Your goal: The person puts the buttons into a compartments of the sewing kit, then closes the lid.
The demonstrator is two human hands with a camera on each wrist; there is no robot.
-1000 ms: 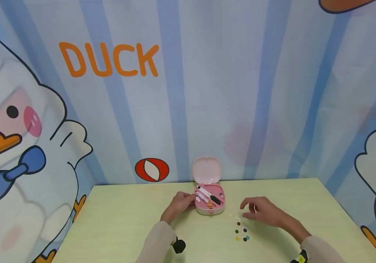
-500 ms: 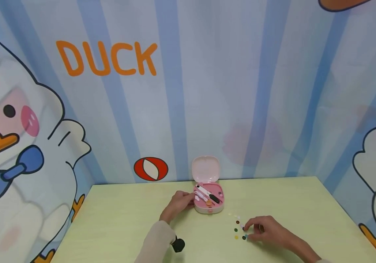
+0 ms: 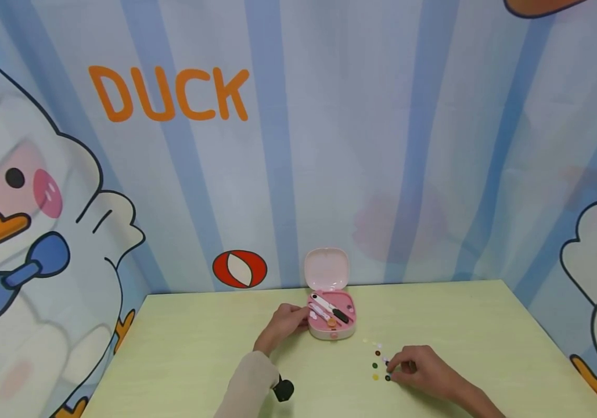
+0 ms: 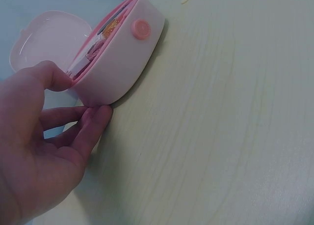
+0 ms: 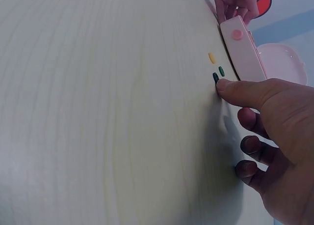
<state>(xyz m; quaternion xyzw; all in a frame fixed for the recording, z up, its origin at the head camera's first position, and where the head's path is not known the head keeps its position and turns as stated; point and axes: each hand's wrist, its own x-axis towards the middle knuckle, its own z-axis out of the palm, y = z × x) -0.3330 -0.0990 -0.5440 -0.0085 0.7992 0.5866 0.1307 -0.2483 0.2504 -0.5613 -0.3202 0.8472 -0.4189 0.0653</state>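
A pink-and-white case point(image 3: 332, 331) stands open at the back of the table, its lid point(image 3: 327, 269) tipped up. Inside lies a white tool with a black end point(image 3: 330, 308). My left hand point(image 3: 283, 326) holds the case's left side; the thumb is at the rim and the fingertips are low on the wall point(image 4: 122, 58). My right hand point(image 3: 424, 370) is at the small round buttons, thumb and forefinger close together beside a black button point(image 3: 388, 378). Whether they pinch a button is hidden. Nearby lie a green button point(image 3: 374, 366), a yellow one point(image 3: 375, 377) and a brown one point(image 3: 378, 353).
Pale discs point(image 3: 365, 341) lie between the case and the coloured buttons. Behind the pale wooden table point(image 3: 189, 348) hangs a striped curtain point(image 3: 324, 145) with duck drawings. A black device point(image 3: 283, 390) sits on the left wrist.
My right hand has come down and toward me to the near buttons, then its thumb has drawn closer to the forefinger. The blue button there is now mostly covered. My left hand stays at the case.
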